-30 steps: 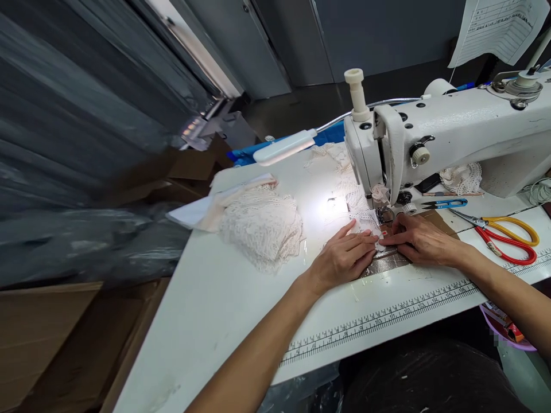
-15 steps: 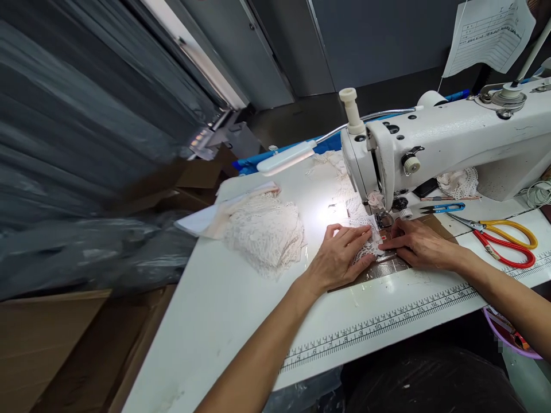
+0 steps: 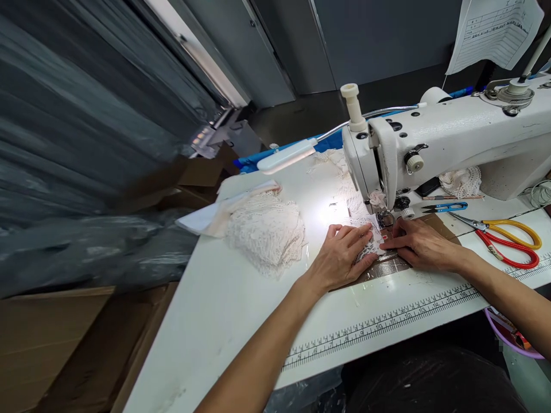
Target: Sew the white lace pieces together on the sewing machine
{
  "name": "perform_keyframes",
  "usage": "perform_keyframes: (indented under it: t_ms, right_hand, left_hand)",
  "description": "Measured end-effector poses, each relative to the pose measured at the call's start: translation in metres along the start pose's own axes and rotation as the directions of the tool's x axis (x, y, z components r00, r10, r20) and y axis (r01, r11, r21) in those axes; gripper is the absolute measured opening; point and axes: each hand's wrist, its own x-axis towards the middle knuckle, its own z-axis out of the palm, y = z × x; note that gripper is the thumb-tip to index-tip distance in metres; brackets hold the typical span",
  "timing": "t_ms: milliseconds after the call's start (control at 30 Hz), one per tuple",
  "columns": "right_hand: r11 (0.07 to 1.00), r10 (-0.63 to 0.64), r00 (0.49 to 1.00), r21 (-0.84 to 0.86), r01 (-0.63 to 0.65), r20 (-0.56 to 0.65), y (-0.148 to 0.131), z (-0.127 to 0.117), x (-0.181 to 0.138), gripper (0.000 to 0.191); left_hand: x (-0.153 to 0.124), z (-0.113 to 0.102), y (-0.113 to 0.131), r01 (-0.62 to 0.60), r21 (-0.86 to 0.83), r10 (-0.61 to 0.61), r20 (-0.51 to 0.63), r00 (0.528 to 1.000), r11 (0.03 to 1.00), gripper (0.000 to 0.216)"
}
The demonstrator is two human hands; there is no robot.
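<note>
A white sewing machine (image 3: 456,137) stands on the white table (image 3: 224,310). A small piece of white lace (image 3: 371,245) lies just in front of its presser foot (image 3: 384,218). My left hand (image 3: 342,256) rests flat on the lace with fingers stretched toward the needle. From the right, my right hand (image 3: 416,244) presses its fingertips flat on the lace edge beside the foot. Both hands touch the lace over a brown taped patch on the table.
A heap of white lace (image 3: 264,228) lies left of the lit spot. Red and yellow scissors (image 3: 508,240) and blue thread snips (image 3: 443,207) sit right of the machine. A gooseneck lamp (image 3: 286,156) hangs over the table. A ruler strip (image 3: 387,324) runs along the front edge. Cardboard boxes (image 3: 51,338) stand lower left.
My left hand's fingers have slid forward onto the lace toward the presser foot. The view has shifted slightly. My right hand has stayed in place.
</note>
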Motion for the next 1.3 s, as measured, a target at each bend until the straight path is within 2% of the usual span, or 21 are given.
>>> perform_keyframes:
  t_ms: [267,400,767,933,1300]
  right_hand:
    - [1.000,0.013,1.000,-0.020,-0.013,0.010,-0.002,-0.001,0.000,0.035]
    - [1.000,-0.007,1.000,-0.012,0.007,-0.013,-0.001,0.000,-0.001,0.036]
    - [1.000,-0.009,0.999,0.004,0.009,-0.043,0.000,0.001,-0.003,0.035]
    - [0.999,-0.034,0.997,0.009,0.034,-0.066,0.004,0.003,-0.003,0.036]
    - [1.000,-0.015,0.997,0.025,0.017,-0.075,0.004,0.004,-0.001,0.035]
  left_hand:
    - [-0.004,0.004,-0.003,0.052,-0.102,-0.049,0.034,0.998,0.993,0.044]
    - [-0.004,0.006,-0.004,0.057,-0.143,-0.053,0.035,0.998,0.988,0.043]
    - [0.016,0.003,-0.011,-0.015,0.038,0.010,0.136,0.991,0.999,0.040]
    - [0.019,0.005,-0.014,-0.046,0.054,0.041,0.092,0.995,0.997,0.035]
    - [0.014,0.013,-0.012,0.010,-0.039,-0.011,-0.033,0.999,0.999,0.028]
